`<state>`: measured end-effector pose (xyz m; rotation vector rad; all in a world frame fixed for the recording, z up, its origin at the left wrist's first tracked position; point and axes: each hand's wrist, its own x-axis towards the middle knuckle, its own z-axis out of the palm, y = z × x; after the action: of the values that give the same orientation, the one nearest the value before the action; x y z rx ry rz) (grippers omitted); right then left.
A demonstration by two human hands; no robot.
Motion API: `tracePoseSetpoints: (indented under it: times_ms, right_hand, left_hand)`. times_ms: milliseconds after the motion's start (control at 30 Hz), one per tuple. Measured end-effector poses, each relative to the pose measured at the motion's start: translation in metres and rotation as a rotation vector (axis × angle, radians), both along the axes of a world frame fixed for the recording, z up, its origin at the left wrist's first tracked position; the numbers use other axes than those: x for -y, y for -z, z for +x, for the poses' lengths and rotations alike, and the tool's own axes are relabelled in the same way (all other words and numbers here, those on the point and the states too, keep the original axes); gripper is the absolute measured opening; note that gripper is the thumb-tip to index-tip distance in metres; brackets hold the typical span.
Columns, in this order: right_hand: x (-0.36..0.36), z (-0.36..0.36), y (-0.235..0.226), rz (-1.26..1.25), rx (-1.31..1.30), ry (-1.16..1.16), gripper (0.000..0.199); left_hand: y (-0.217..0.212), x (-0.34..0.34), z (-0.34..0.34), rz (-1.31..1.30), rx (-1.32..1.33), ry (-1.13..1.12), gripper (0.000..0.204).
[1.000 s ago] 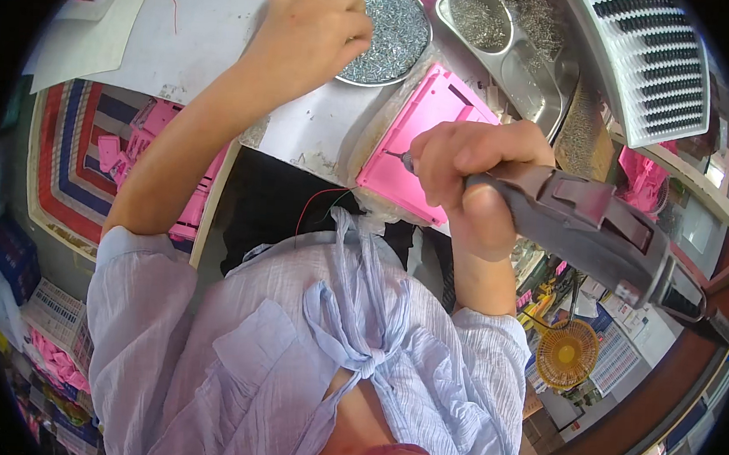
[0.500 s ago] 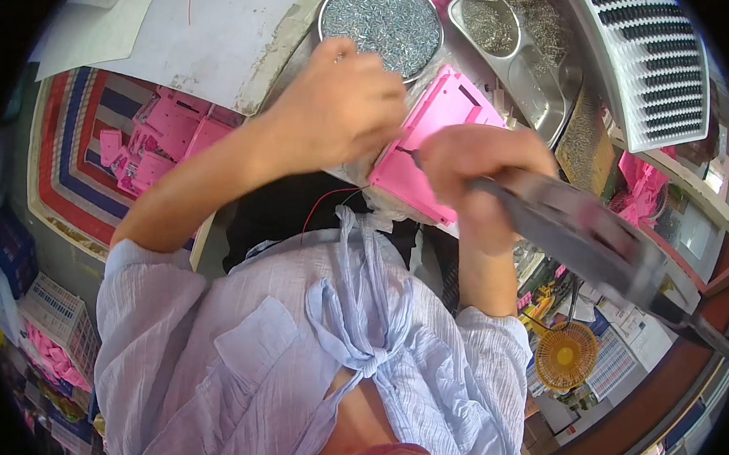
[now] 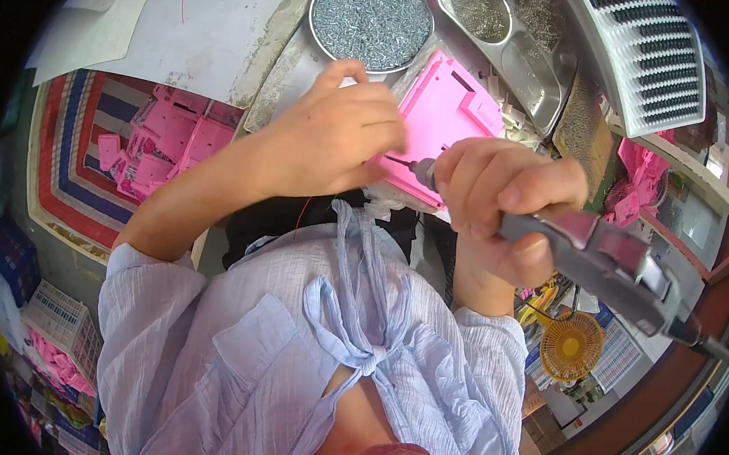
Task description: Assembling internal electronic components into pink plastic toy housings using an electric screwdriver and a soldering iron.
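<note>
Left hand [image 3: 336, 139]: fingers curled together and pressed down on the near left edge of the pink housing [image 3: 444, 124], pinning it to the bench.
Right hand [image 3: 497, 206]: clamped round the grey electric driver [image 3: 602, 260], whose bit tip meets the housing's near edge.
Housing: on the bench edge just ahead of the body, between the two hands, tilted a little.
Handling: looks like thin moulded plastic, so light, stiff, apt to skate under the bit and to crack if overdriven; best held by its rim and flat face, close beside the screw point.
Beyond: round screw tray [image 3: 371, 22] touching the housing's far corner; steel pan [image 3: 514, 46] to its right; more pink parts [image 3: 171, 143] in a bin at left.
</note>
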<state>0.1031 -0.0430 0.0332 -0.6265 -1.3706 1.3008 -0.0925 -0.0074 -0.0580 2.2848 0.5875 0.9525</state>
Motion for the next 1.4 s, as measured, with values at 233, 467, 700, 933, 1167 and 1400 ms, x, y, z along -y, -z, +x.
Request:
tracePoseSetpoints:
  times_ms: [233,467,700,933,1167,1400]
  right_hand:
    - [0.019,-0.008,0.025,-0.003,0.103,-0.009,0.034]
    - [0.017,-0.020,0.046,0.229,0.125,-0.046,0.016]
    - [0.023,0.053,0.004,0.147,-0.004,0.159,0.031]
    - [0.033,0.117,0.027,0.129,-0.073,0.380,0.020]
    - [0.015,0.125,0.042,0.187,-0.107,0.368,0.018]
    - [0.040,0.123,0.037,0.037,-0.104,0.298,0.023]
  left_hand:
    - [0.017,-0.006,0.006,-0.014,-0.172,0.139,0.037]
    - [0.022,0.008,0.007,-0.022,-0.158,0.041,0.033]
    - [0.000,0.003,0.021,0.029,-0.240,0.049,0.036]
    - [0.005,0.007,0.083,0.118,-0.160,0.068,0.038]
    - [0.003,0.007,0.087,0.145,-0.244,0.045,0.035]
    - [0.005,0.008,0.088,0.129,-0.249,0.034,0.034]
